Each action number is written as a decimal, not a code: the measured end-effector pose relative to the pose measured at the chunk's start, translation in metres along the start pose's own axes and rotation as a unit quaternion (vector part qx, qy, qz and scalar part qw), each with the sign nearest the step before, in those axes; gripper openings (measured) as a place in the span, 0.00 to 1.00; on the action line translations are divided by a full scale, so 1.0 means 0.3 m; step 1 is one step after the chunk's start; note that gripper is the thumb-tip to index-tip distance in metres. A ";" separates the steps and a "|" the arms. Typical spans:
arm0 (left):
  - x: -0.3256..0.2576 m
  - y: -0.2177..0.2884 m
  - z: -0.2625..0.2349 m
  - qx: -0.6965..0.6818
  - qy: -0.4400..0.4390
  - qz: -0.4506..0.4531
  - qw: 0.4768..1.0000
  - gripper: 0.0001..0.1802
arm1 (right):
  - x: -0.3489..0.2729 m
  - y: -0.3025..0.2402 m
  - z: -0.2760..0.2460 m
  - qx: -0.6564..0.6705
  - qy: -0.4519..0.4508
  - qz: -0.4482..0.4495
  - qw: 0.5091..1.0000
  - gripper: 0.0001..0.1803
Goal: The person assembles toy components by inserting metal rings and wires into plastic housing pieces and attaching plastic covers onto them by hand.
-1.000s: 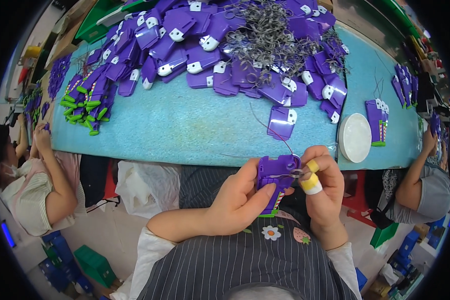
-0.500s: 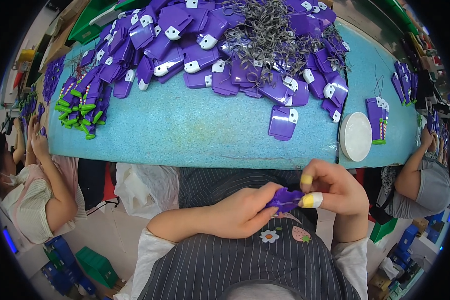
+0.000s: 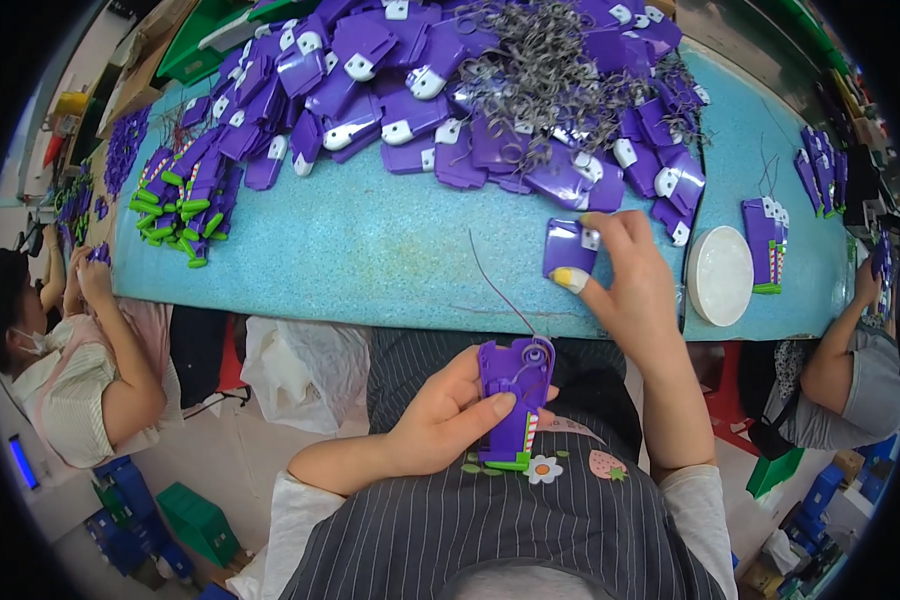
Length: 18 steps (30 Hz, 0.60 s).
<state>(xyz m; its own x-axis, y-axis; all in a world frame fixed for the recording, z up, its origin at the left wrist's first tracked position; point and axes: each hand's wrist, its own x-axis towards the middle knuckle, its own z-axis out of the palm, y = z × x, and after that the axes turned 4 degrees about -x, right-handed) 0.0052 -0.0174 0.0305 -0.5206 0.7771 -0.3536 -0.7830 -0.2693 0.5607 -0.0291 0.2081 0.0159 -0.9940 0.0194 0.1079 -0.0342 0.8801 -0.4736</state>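
My left hand [image 3: 438,418] is closed around a purple plastic housing [image 3: 508,437] in front of my apron. The housing's hollow inside faces up, with a grey ring near its top, a green end and a red-and-white striped edge. A thin dark wire [image 3: 497,284] sticks out of its top toward the table. My right hand [image 3: 638,290], with yellow and white tape on its fingers, grips a flat purple cover [image 3: 567,250] with a white corner on the table. Its thumb is at the lower edge and its fingers at the upper corner.
A heap of purple covers [image 3: 360,50] and loose grey rings [image 3: 535,75] lies along the far side. Green-ended purple parts [image 3: 185,205] are piled at left. On the right sit a white bowl [image 3: 721,276] and purple pieces [image 3: 763,245]. Co-workers [image 3: 80,380] work on both sides.
My right hand has left the purple housing and reached forward to the cover on the table. My left hand has turned the housing, so its inside, green end and wire now show.
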 end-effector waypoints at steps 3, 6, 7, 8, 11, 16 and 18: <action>0.004 -0.013 -0.024 0.021 0.021 -0.018 0.999 0.24 | -0.008 0.008 -0.021 0.021 -0.004 0.007 1.000 0.24; 0.006 -0.024 -0.037 0.027 0.017 -0.014 0.999 0.28 | -0.104 0.036 -0.006 0.235 0.012 0.101 0.967 0.16; 0.009 -0.023 -0.037 0.021 0.021 -0.015 0.999 0.28 | -0.131 0.002 -0.021 0.362 0.015 0.136 0.922 0.15; 0.012 -0.023 -0.039 0.016 0.025 -0.015 0.999 0.27 | -0.156 -0.034 -0.042 0.481 0.018 0.169 0.860 0.15; 0.026 -0.032 -0.040 0.049 0.006 -0.016 0.999 0.28 | -0.213 -0.038 -0.045 0.604 -0.098 0.116 0.782 0.18; 0.033 -0.012 -0.022 0.084 -0.012 -0.025 0.996 0.28 | -0.180 -0.066 0.001 0.597 -0.150 0.112 0.781 0.17; 0.032 -0.011 -0.021 0.099 -0.010 -0.026 0.995 0.28 | -0.174 -0.067 0.003 0.591 -0.209 0.146 0.765 0.17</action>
<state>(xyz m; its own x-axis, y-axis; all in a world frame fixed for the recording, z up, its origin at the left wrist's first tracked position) 0.0006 -0.0127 0.0207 -0.4733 0.7987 -0.3716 -0.7251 -0.1136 0.6792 0.0235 0.1891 0.0190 -0.9152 -0.2385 -0.3248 0.3707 -0.1822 -0.9107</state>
